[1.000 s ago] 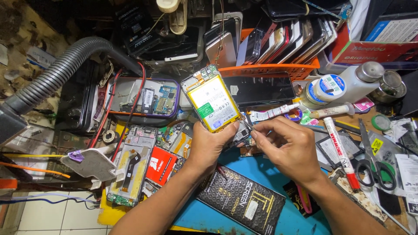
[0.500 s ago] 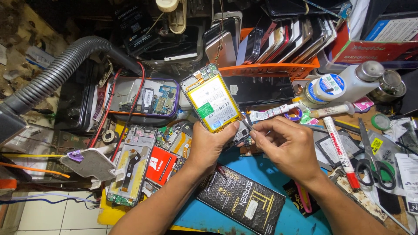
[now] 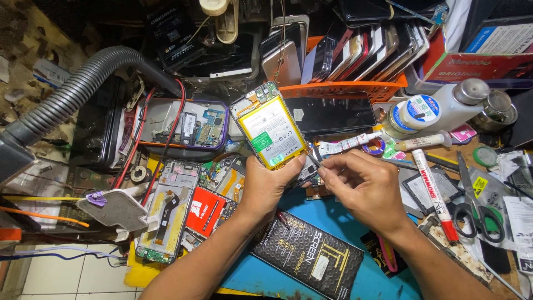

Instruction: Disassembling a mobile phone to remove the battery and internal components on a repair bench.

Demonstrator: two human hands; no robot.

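While the left hand [image 3: 266,186] props an opened phone [image 3: 269,130] upright, its yellow battery facing up and the fingers wrapped round the lower end, the right hand [image 3: 363,186] pinches a thin metal tool [image 3: 312,160] between thumb and fingertips, tip at the phone's bottom edge. Holding the phone tilted seems meant to bring that lower corner towards the tool. Both hands are closed on what they hold, working just above the blue mat [image 3: 327,222] on the surface.

At nine o'clock from the phone sits a purple-rimmed tray [image 3: 183,130] of circuit boards, crossed by a red wire [image 3: 175,119]; at seven o'clock lies a stripped phone frame [image 3: 166,214]. A black box [image 3: 308,253] rests at six o'clock under the wrists. At three o'clock lie a red-capped marker [image 3: 433,186], scissors [image 3: 477,208] and a white bottle [image 3: 444,108]. An orange basket [image 3: 355,86] of phones at one o'clock and a grey corrugated hose [image 3: 72,97] at ten o'clock crowd the space.
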